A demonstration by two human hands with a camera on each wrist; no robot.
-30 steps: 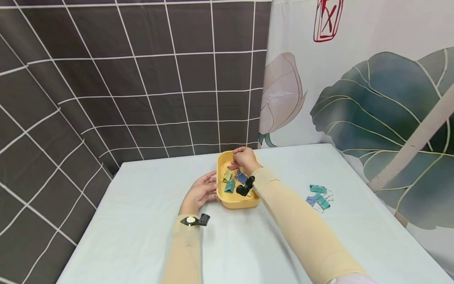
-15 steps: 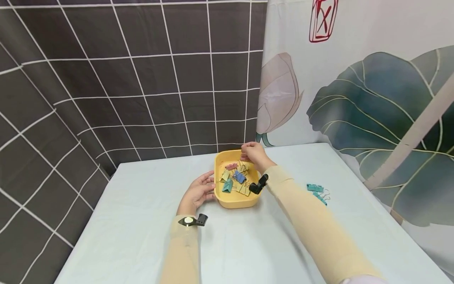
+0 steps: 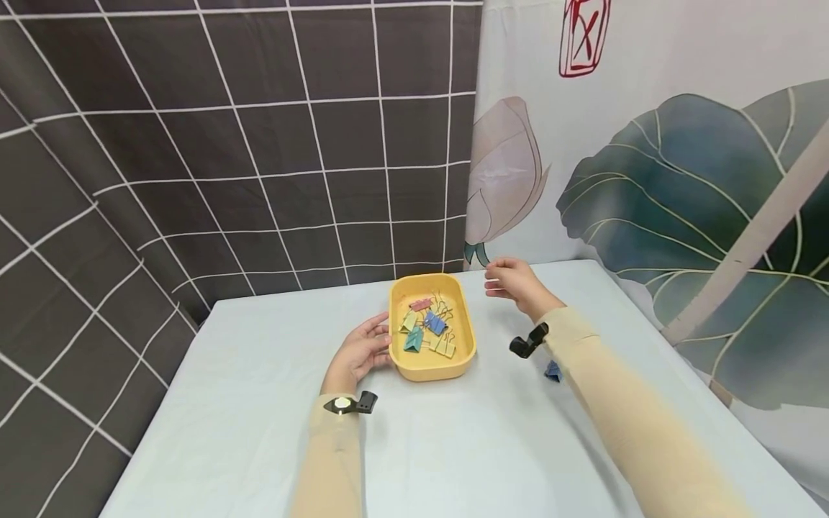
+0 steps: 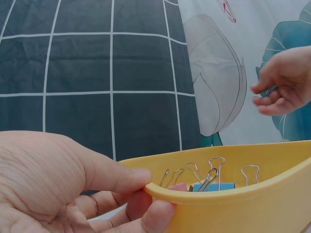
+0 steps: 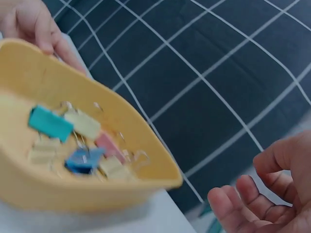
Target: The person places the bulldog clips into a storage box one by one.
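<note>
Dark grid cloth (image 3: pixel 291 144): hangs behind and to the left of the table, white lines crossing it.
Floral cloth (image 3: pixel 654 208): hangs beside the dark one, printed with a pink bud and a blue-green leaf.
White table (image 3: pixel 259 417): carries the tray near its far edge.
Beige sleeves (image 3: pixel 622 410): cover both forearms.
Yellow tray (image 3: pixel 432 373): sits upright between the two hands.
Left hand (image 3: pixel 359 349): holds the tray's left side, thumb at the rim and fingers bent against the outer wall.
Right hand (image 3: pixel 518 284): hangs beyond the tray's right side, well clear of it, fingers loosely bent, a moderate gap between them and the thumb.
Clips in the tray: teal (image 3: pixel 414 339), blue (image 3: pixel 435 322), pink (image 3: pixel 421 304) and three yellow ones (image 3: pixel 444 348), lying jumbled together on its floor.
Lone blue clip (image 3: pixel 553 371): lies on the table just beside the right sleeve, partly hidden.
</note>
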